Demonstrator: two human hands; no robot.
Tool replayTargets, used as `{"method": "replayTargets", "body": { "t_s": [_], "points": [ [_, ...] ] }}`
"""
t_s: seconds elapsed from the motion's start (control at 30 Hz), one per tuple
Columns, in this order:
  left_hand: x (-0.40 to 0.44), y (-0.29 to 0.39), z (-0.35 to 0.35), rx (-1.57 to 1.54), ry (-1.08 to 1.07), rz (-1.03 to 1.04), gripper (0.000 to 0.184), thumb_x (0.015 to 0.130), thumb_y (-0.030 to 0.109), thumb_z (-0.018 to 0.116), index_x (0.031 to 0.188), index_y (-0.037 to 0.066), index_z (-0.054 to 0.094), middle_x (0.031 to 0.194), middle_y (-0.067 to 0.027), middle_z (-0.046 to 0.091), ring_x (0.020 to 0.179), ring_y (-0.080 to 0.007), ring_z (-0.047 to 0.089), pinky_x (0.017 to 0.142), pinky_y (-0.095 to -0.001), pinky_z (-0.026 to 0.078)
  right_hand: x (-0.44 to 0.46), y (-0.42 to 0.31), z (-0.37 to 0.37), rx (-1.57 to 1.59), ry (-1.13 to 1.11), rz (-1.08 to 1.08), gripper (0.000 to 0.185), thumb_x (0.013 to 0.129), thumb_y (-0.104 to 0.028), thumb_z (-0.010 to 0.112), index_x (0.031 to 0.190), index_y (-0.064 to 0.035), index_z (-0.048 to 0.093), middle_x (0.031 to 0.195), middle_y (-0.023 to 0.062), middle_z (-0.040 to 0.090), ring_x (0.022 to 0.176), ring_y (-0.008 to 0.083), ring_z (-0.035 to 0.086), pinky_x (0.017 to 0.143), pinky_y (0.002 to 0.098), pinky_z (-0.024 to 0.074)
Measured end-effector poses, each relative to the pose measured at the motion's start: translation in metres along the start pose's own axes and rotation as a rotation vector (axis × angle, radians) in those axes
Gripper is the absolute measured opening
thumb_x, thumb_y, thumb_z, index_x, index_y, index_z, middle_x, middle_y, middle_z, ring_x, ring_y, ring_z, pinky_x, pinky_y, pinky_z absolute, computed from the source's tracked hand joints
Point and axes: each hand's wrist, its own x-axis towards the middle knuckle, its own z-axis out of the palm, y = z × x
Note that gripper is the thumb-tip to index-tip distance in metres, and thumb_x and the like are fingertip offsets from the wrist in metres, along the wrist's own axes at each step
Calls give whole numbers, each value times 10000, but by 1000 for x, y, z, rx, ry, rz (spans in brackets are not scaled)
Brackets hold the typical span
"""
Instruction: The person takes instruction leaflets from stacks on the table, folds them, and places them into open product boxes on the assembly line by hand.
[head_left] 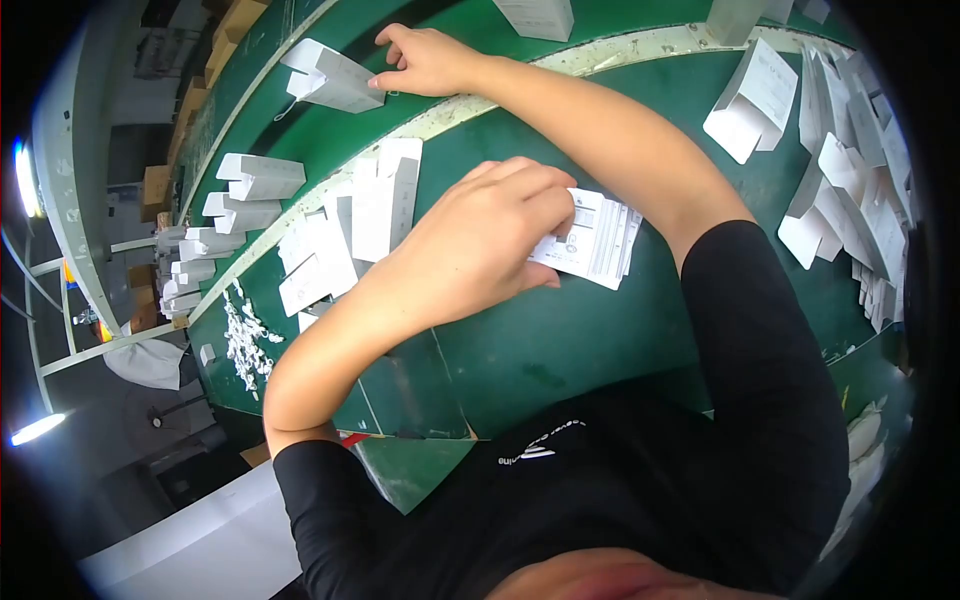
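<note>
Left hand (510, 225) clasped printed cards (597, 240); right hand (428, 62) stood loosely open at a far-left carton (338, 80).
The green bench (530, 345) beneath carried other cartons (268, 178); a lamp (38, 430) glowed left.

Paper stack (600, 245) partly hidden by left hand (505, 225), print (585, 217) too small to read, top-edge carton (537, 15) cut off

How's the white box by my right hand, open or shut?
Open; the white box shows flaps sticking out, away from the right hand.
</note>
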Motion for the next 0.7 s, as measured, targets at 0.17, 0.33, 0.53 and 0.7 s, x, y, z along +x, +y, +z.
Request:
{"method": "replayTargets", "body": {
  "t_s": [0.17, 0.33, 0.53, 0.7],
  "points": [
    [-4, 2, -1, -13, 23, -23, 364, 660, 87, 889, 944, 44, 666, 1258, -141, 672, 1131, -348, 629, 907, -422, 539, -1, -2, -3, -9, -37, 2, 788, 867, -482, 766, 1381, 55, 506, 1136, 208, 695, 1023, 318, 687, 880, 397, 555],
    [-9, 1, -3, -35, 42, -24, 306, 675, 80, 878, 932, 9, 727, 1229, -162, 706, 1146, -359, 649, 904, -426, 556, -1, -4, -5, 17, -77, 30, 787, 857, -491, 748, 1379, 50, 512, 1209, 211, 696, 1131, 381, 663, 957, 434, 536],
    [-9, 1, -2, -22, 52, -18, 330, 652, 112, 884, 925, -16, 750, 1206, -182, 724, 1165, -354, 662, 886, -411, 576, -2, -4, -6, 38, -103, 22, 770, 867, -478, 744, 1380, 45, 508, 1206, 212, 697, 1134, 378, 662, 957, 432, 536],
    [-6, -2, -4, -76, 5, -48, 323, 645, 133, 889, 910, -7, 769, 1222, -175, 723, 1193, -344, 655, 911, -412, 571, -3, -1, -3, 22, -48, -36, 680, 889, -435, 755, 1339, 24, 535, 1110, 194, 696, 995, 318, 688, 860, 400, 553]
  ]
}}
